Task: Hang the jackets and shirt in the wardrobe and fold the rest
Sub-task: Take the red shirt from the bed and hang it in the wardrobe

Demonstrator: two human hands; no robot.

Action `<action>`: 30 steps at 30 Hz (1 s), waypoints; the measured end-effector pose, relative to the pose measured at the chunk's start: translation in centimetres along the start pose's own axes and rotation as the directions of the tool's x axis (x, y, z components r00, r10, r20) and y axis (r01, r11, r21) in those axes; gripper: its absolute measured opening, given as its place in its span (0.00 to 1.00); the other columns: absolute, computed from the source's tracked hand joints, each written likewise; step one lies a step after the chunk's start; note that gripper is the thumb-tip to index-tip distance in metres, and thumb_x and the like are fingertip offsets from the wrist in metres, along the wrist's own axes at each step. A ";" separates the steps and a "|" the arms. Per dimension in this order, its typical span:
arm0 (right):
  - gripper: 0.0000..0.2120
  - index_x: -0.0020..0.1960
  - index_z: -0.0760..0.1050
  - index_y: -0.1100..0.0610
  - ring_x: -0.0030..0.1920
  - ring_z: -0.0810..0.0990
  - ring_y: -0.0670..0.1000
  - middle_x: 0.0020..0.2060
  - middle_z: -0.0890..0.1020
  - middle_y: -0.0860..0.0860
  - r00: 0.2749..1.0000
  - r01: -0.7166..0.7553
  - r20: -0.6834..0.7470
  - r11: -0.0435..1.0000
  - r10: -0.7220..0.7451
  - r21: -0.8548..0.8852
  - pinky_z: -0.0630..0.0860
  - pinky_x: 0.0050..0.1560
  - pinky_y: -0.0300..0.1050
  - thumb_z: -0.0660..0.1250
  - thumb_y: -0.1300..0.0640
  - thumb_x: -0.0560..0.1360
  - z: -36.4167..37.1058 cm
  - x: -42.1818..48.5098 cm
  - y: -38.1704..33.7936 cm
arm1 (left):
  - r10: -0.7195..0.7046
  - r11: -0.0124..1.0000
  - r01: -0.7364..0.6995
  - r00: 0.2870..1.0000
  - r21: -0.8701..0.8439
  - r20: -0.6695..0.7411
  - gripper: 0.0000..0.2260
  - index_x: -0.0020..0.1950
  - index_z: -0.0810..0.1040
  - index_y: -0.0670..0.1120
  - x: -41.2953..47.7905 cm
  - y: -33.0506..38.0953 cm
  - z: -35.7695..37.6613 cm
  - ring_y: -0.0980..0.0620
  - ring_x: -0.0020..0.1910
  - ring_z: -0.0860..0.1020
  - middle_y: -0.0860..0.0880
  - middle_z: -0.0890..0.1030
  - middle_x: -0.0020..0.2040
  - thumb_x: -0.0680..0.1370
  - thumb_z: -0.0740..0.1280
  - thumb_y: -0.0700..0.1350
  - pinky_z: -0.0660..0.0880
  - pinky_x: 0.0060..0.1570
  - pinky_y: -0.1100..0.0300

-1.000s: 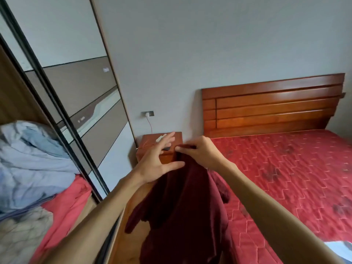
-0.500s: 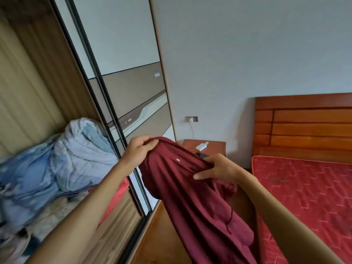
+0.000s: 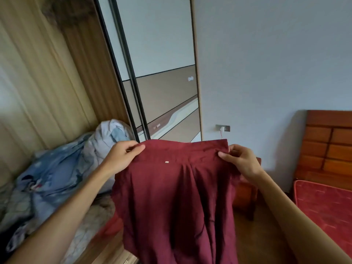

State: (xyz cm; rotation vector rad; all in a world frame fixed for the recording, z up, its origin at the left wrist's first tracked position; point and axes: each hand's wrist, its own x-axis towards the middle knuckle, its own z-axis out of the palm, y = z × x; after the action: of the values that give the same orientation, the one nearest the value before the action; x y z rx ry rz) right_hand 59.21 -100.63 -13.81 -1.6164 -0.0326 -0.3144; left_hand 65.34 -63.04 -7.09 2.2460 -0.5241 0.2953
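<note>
A dark red shirt [image 3: 177,197] hangs in front of me, spread out flat between my two hands. My left hand [image 3: 123,159] pinches its top edge at the left corner. My right hand [image 3: 240,161] pinches the top edge at the right corner. The cloth drops below the frame's bottom edge. The open wardrobe [image 3: 47,92] stands at the left, its wooden inside in view.
A heap of pale blue and grey clothes [image 3: 62,168] lies inside the wardrobe, with a red item [image 3: 112,225] under it. The sliding door [image 3: 158,73] stands behind the shirt. A wooden nightstand [image 3: 245,195] and the red bed [image 3: 327,206] are at the right.
My view has turned left toward the wardrobe. My hands have moved apart along the shirt's top edge, so the shirt went from bunched to spread wide.
</note>
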 end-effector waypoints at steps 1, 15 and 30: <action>0.07 0.42 0.77 0.58 0.39 0.81 0.52 0.35 0.84 0.50 1.000 0.026 0.000 1.000 -0.026 -0.017 0.79 0.40 0.36 0.76 0.62 0.72 0.9 1.3 -0.3 | 0.008 0.997 -0.008 1.000 0.075 0.006 0.16 0.42 0.84 0.48 0.4 -1.4 -0.8 0.52 0.39 0.82 0.51 0.84 0.37 0.78 0.66 0.58 0.77 0.45 0.51; 0.06 0.50 0.86 0.46 0.49 0.83 0.39 0.46 0.86 0.39 0.771 0.442 0.635 0.764 -0.056 -0.470 0.77 0.60 0.41 0.75 0.52 0.73 19.0 14.9 -3.9 | -0.100 0.990 0.100 0.995 0.096 -0.004 0.25 0.33 0.83 0.57 0.8 -13.9 -15.1 0.66 0.59 0.78 0.53 0.84 0.55 0.74 0.68 0.26 0.71 0.61 0.65; 0.15 0.49 0.82 0.57 0.51 0.78 0.52 0.51 0.76 0.50 0.670 0.742 0.445 0.562 -0.594 -0.367 0.74 0.54 0.47 0.71 0.45 0.74 37.7 29.7 -9.0 | -0.262 0.835 0.345 0.934 0.429 -0.242 0.25 0.34 0.81 0.49 -0.7 -16.5 -25.1 0.58 0.34 0.78 0.51 0.80 0.34 0.68 0.70 0.71 0.73 0.38 0.58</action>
State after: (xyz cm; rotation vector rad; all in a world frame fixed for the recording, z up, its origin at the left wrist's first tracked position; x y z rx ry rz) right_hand 92.66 -67.89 0.15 -2.1450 -0.8919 -0.7478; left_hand 71.24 -34.08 -1.68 2.6888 0.0174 0.4870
